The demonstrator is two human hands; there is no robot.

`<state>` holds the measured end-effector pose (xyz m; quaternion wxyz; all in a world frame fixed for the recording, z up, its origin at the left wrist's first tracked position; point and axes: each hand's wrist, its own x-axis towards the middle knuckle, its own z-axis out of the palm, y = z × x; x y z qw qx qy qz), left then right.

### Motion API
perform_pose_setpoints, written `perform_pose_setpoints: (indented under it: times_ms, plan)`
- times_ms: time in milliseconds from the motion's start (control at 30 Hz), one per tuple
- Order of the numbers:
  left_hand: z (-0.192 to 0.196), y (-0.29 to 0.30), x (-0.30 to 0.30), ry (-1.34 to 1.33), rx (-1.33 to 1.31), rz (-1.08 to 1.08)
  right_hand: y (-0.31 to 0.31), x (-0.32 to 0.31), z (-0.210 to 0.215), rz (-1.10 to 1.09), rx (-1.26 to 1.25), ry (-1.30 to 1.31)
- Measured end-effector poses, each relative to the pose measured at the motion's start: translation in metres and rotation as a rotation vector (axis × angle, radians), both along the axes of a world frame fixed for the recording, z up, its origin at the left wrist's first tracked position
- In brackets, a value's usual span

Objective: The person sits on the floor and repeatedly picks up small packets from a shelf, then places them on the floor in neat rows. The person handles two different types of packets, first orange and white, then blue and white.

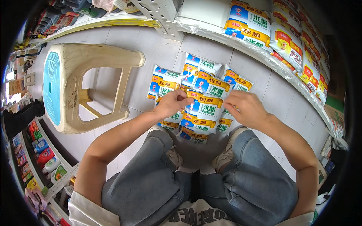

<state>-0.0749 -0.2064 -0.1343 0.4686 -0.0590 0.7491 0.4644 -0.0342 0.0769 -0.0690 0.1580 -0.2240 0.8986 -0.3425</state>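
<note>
Several blue, white and yellow plastic pouches lie in a cluster on the floor between and beyond my feet, some overlapping. The front middle pouch (204, 108) is uppermost and is pinched at its upper left corner by my left hand (171, 104), thumb and fingers together. My right hand (246, 107) is closed at the upper right corner of that pouch, its fingertips partly hidden. Behind it rests another pouch (209, 83). To the left a pouch (164, 80) lies partly under my left hand, and a pouch (238, 78) sits beyond my right hand.
A cream plastic stool (71, 75) with a blue seat lies on its side at left. Similar pouches (288, 43) are stacked on the white shelf (203, 19) at far right. Bottles (51, 164) fill a shelf at lower left. My shoes (226, 150) flank the pouches.
</note>
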Motion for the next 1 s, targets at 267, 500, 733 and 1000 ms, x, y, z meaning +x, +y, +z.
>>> perform_pose_setpoints:
  times_ms: [267,500,733,1000]
  plan:
    - [0.007,0.004,0.017,0.101,0.127,-0.083,0.012,0.015,-0.024,-0.042,0.140,-0.456]
    - [0.039,0.005,0.025,-0.026,0.493,-0.049,0.017,0.004,-0.027,-0.103,-0.163,-0.890]
    - [0.087,0.006,-0.013,-0.228,0.777,0.214,-0.002,0.004,-0.004,-0.427,-0.895,-1.252]
    - [0.100,0.023,-0.023,-0.134,0.718,0.456,-0.024,-0.013,0.033,-0.728,-1.029,-1.200]
